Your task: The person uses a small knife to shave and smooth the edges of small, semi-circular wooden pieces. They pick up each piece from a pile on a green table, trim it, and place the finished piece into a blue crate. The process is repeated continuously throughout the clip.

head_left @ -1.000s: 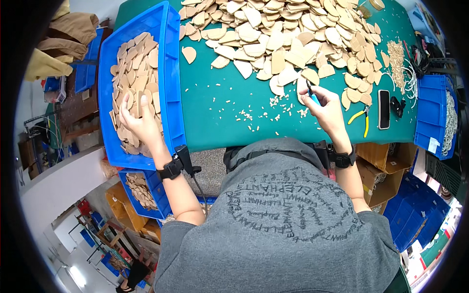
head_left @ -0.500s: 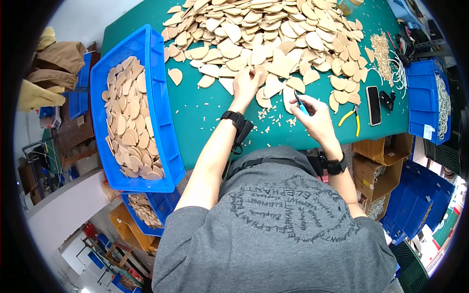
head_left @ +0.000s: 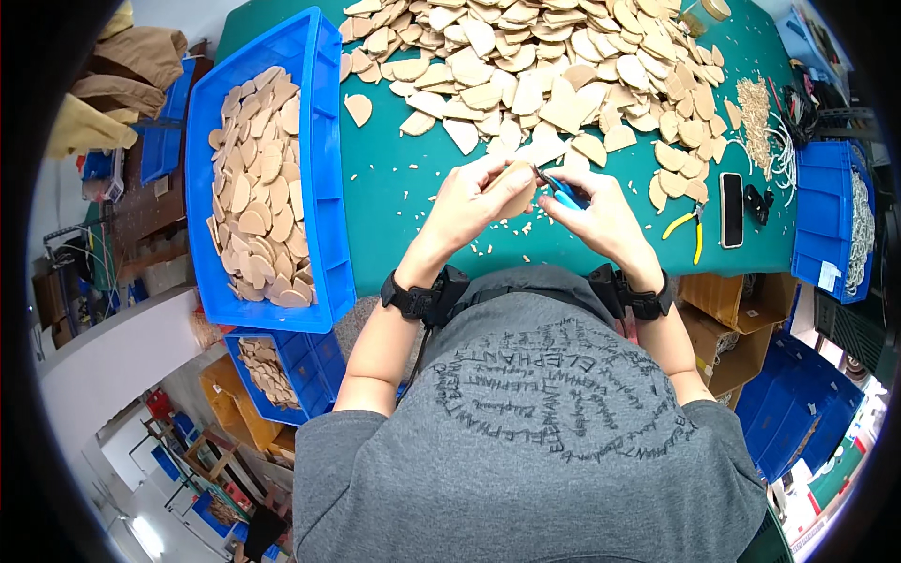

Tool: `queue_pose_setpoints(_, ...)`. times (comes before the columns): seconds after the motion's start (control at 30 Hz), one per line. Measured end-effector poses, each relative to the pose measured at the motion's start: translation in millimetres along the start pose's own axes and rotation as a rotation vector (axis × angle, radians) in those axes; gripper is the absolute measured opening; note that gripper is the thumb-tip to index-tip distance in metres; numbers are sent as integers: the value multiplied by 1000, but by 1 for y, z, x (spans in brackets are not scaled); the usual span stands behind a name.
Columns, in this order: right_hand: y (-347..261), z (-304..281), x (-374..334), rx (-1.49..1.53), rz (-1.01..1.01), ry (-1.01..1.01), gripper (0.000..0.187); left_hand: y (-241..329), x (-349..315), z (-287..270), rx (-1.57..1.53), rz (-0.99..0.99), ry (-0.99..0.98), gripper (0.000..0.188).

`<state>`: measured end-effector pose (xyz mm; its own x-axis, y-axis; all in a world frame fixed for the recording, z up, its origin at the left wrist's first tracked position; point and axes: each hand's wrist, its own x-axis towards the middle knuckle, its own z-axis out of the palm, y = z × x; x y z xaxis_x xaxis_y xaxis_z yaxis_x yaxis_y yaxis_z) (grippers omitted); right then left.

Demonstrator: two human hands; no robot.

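Note:
My left hand [head_left: 460,211] is closed around a tan half-round piece [head_left: 514,190], held above the near part of the green table. A blue-handled hand tool [head_left: 566,195] with a dark tip, like small nippers, is in my right hand [head_left: 605,220]. Its tip meets the right edge of the held piece, partly hidden by my fingers. Just beyond my hands spreads a big heap of similar tan pieces [head_left: 563,75]. Small tan scraps [head_left: 488,250] lie scattered on the table around my hands.
A blue bin [head_left: 327,202] of tan pieces stands at the left, another blue bin [head_left: 324,361] below it. To the right lie yellow-handled pliers [head_left: 696,233], a phone [head_left: 731,211], a pile of shavings [head_left: 754,113] and a blue crate [head_left: 818,216] with pale cords. A jar [head_left: 706,14] stands far right.
My left hand has drawn back from the heap's edge toward me with a tan piece. My right hand has brought the blue-handled tool against that piece. The whole view has shifted slightly.

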<state>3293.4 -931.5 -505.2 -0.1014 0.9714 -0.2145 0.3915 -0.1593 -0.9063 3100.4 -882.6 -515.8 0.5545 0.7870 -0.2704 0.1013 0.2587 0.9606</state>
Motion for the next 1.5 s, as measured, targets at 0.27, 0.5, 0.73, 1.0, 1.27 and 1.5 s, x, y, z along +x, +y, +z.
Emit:
queue_pose_setpoints(0.27, -8, 1, -8, -28, -15, -34, 36, 5, -13, -1, 208, 19, 9, 27)
queue_pose_setpoints(0.5, -6, 1, -11, -11, -43, -41, 29, 13, -17, 0, 194, -47, -41, 26)
queue_pose_setpoints(0.73, -9, -7, -8, -24, -52, -109, 29, 21, -18, -1, 219, -35, -74, 24)
queue_pose_setpoints(1.0, -6, -5, -8, 96, 3, -155, 27, 15, -15, -4, 159, -76, -105, 27)
queue_pose_setpoints(1.27, -7, -6, -7, 114, 93, -221, 27, 9, -13, -8, 94, -88, -153, 28)
queue_pose_setpoints(1.5, 10, 0, -8, 109, 58, -172, 24, 11, -14, -8, 117, -104, -151, 30)
